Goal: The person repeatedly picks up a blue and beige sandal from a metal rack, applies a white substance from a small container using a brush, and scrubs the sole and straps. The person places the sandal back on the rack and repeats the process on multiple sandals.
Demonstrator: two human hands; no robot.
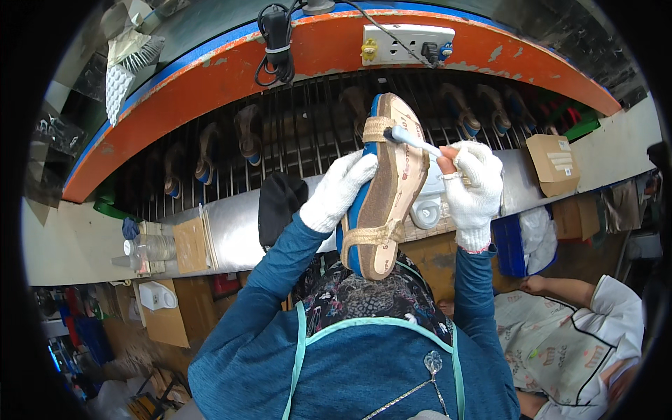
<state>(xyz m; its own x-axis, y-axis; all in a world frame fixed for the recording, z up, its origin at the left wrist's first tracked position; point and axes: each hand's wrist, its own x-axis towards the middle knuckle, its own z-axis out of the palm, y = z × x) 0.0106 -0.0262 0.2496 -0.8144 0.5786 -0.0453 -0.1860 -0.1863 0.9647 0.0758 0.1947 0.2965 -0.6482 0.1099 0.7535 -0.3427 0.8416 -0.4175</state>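
Note:
My gloved left hand, fingertips bare of nothing visible, grips the side of an unfinished sandal set on a blue shoe last. The tan underside faces up, with glittery straps folded over its edge near both ends. Pinched in my right hand, whose glove leaves some fingertips bare, is a white-handled brush. Its dark tip touches or nearly touches the strap at the sandal's far end. A white dish sits beyond the sandal, partly hidden by it.
Several sandals on lasts, one a sandal, lie on the dark rod rack beneath an orange frame. Cardboard pieces and clear bottles stand along the metal ledge. Another person sits at the lower right.

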